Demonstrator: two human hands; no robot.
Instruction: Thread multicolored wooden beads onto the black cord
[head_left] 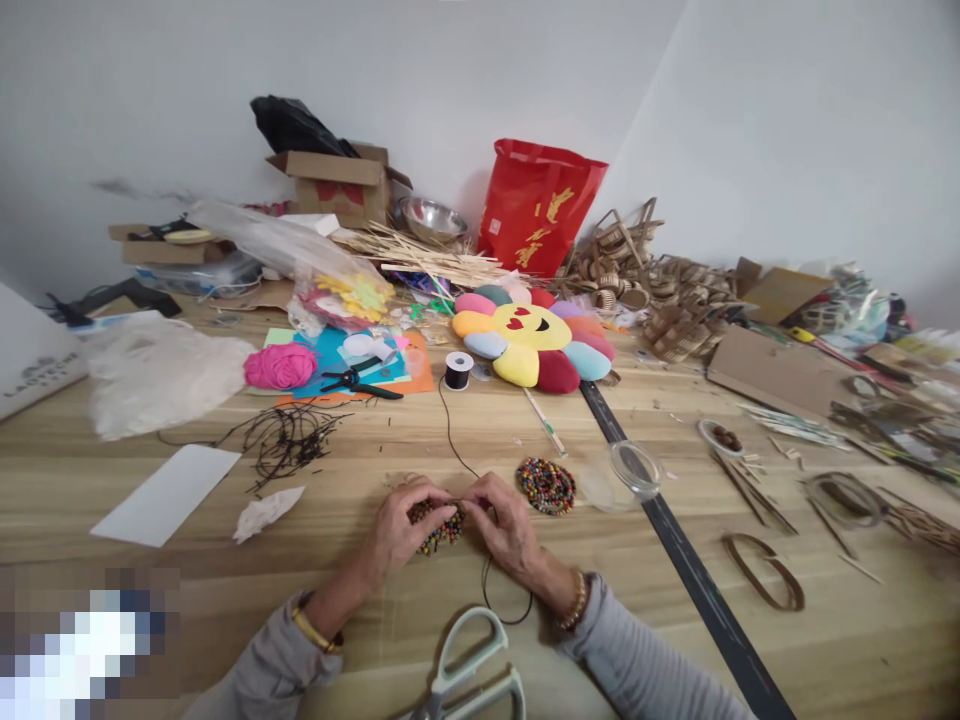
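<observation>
My left hand (405,525) is closed around a bunch of small multicoloured beads (441,538), partly covered by the fingers. Thumb and fingers of my right hand (504,520) pinch a thin black cord beside the beads, close to my left fingertips. That black cord (451,430) runs back across the table to a white spool (458,371). A loose loop of cord (510,622) hangs below my right hand. Just right of it lies a coil of multicoloured beads (546,486). Scissors with pale green handles (472,665) rest near the front edge.
Cut black cords (289,440), a white card (166,495) and crumpled tissue (268,513) lie left. Black pliers (360,382) sit on coloured paper. Behind are a flower cushion (534,335) and a red bag (541,205). A dark strip (697,570) and clear round lid (634,469) are right.
</observation>
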